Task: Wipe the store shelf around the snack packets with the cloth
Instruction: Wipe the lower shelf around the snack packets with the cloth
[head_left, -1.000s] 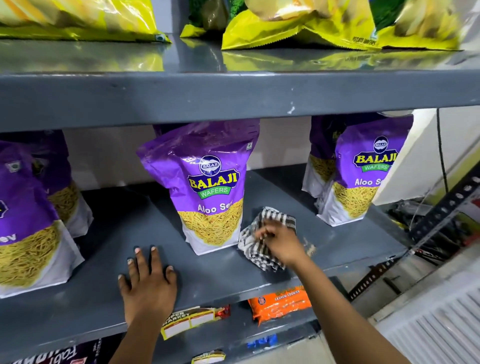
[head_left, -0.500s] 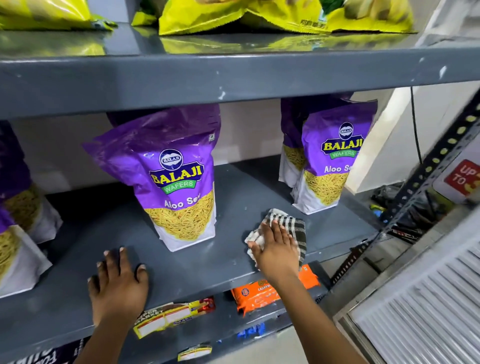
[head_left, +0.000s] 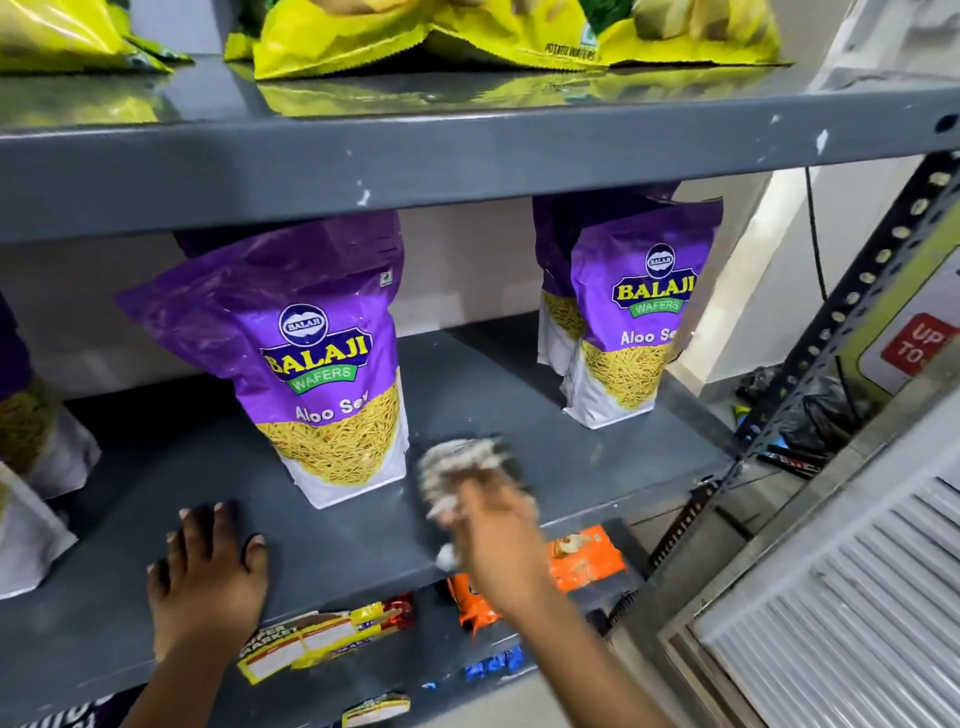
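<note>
Cloth (head_left: 470, 470) (blurred) under right hand (head_left: 496, 540), shelf (head_left: 571, 467)

Two hands are showing: the left hand (head_left: 208, 582) at seven o'clock and the right hand (head_left: 498, 545) at five. One checked cloth (head_left: 462, 467) is lying at centre (blurred). One purple packet (head_left: 317, 364) is standing at ten o'clock, two purple packets (head_left: 634, 322) overlapping at two, and one orange packet (head_left: 582, 561) at five.

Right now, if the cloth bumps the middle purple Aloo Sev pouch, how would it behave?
The pouch stands tall on a narrow base with its top leaning forward, so it probably tips rather than slides. It looks puffy and light, so a small nudge likely shifts it. The cloth under the right hand lies close beside it.
</note>
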